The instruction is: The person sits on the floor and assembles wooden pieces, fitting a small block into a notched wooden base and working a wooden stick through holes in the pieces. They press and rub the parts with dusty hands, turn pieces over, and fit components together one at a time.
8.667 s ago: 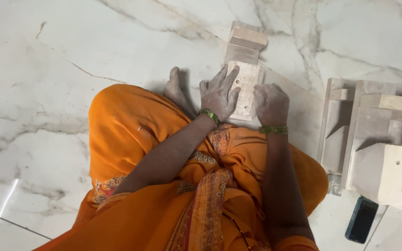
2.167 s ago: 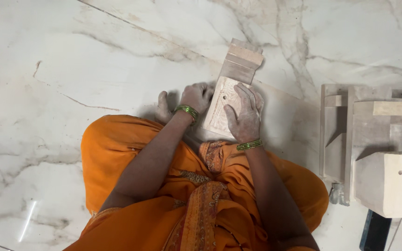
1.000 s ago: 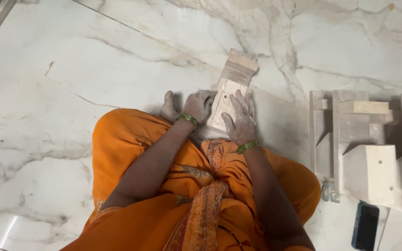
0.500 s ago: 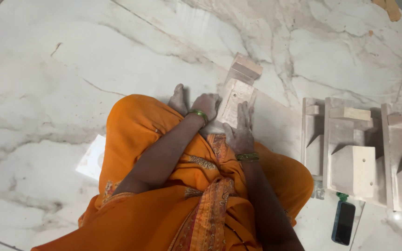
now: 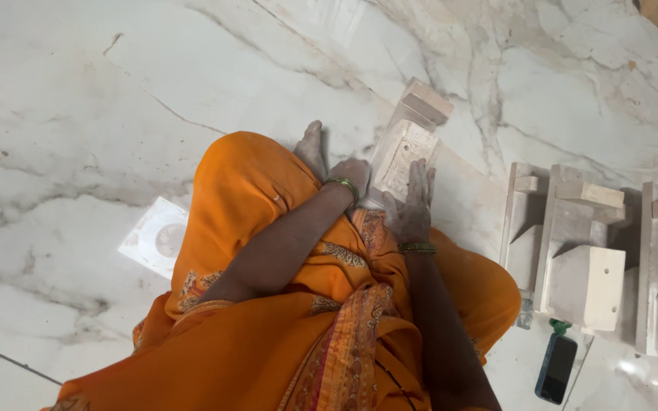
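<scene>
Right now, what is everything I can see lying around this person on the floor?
Carved wooden piece: one, pale wood, propped on the floor in front of the person, under both hands.
Wooden stands: at least three, pale wood, side by side on the floor to the person's right.
Phone: one, dark, on the floor below the stands.
Green object: one, small, just above the phone; its kind is unclear.
Flat white square: one, with a round mark, on the floor to the person's left.
Marble floor: white with grey veins.
Orange garment: one, patterned trim, on the person.
Foot: one, bare, beside the piece.
Left hand: on the piece's lower edge, green bangle.
Right hand: fingers flat on the piece, green bangle.
</scene>
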Motion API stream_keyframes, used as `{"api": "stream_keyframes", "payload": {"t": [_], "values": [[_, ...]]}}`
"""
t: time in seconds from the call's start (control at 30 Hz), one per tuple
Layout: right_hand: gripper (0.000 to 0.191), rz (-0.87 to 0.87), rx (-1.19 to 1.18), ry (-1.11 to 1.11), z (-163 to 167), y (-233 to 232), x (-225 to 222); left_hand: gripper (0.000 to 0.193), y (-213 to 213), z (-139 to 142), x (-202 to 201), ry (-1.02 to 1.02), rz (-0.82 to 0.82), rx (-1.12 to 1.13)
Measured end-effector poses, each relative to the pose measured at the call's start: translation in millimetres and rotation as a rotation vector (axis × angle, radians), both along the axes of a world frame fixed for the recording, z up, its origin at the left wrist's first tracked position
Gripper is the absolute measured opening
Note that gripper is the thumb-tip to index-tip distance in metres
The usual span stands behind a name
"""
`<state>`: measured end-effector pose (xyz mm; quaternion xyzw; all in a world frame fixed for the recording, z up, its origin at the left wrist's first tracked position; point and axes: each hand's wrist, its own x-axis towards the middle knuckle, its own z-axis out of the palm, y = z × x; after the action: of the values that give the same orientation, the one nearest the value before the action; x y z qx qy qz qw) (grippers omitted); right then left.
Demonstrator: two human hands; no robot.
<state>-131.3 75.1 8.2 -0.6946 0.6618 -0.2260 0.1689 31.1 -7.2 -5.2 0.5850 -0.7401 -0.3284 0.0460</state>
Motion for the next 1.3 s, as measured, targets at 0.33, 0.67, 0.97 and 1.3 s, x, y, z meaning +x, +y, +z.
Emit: {"api": "stream_keyframes", "payload": {"t": [0.33, 0.67, 0.97, 1.3], "values": [[0.091, 0.029, -0.049, 0.028, -10.9, -0.7, -7.7, 0.022, 1.7, 8.2, -2.8, 0.172, 0.104, 0.007], [0.088, 0.04, -0.08, 0.024, -16.2, -3.4, -11.5, 0.02, 12.2, 6.4, -5.1, 0.224, 0.154, 0.108], [0.089, 0.035, -0.074, 0.029, -10.4, -1.6, -9.5, 0.017, 17.8, -0.5, -5.6, 0.166, 0.117, 0.029], [0.089, 0.01, -0.043, -0.022, -2.4, -0.8, -5.1, 0.014, 19.1, 2.2, -3.8, 0.049, 0.049, 0.139]]}}
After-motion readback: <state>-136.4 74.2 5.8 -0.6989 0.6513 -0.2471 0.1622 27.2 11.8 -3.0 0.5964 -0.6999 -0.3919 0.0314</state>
